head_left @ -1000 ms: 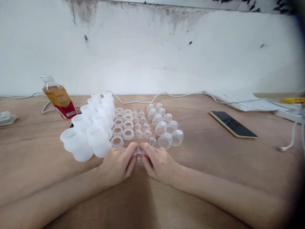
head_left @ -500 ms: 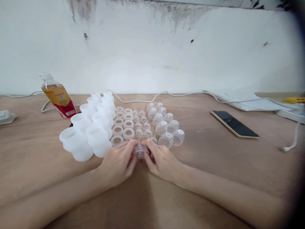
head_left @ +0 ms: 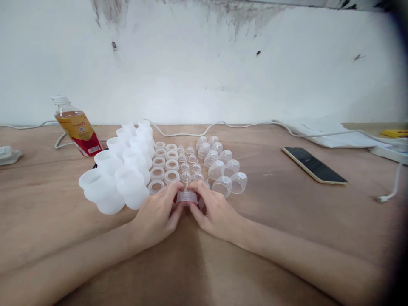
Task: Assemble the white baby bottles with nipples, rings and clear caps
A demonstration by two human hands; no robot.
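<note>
Between my two hands is a clear ring collar (head_left: 187, 197) with a baby bottle nipple's tip rising through its top. My left hand (head_left: 158, 211) pinches its left side with thumb and fingers. On the other side my right hand (head_left: 216, 213) grips it the same way. Just beyond are rows of loose ring collars (head_left: 157, 173) and clear silicone nipples (head_left: 196, 167). Milky white bottle bodies (head_left: 130, 182) stand upright in two rows on the left. Clear dome caps (head_left: 222, 186) lie in two rows to the right of the nipples.
A drink bottle (head_left: 79, 131) with a red and yellow label stands at the back left. A phone (head_left: 314, 165) lies to the right. White cable (head_left: 207, 128) runs along the wall, near a white plastic bag (head_left: 318, 132). A small white object (head_left: 9, 155) is at the far left.
The nipple's base no longer shows below the collar, and the nipple and collar sit closer together. My fingertips have closed in slightly over the top. The rows around have not moved.
</note>
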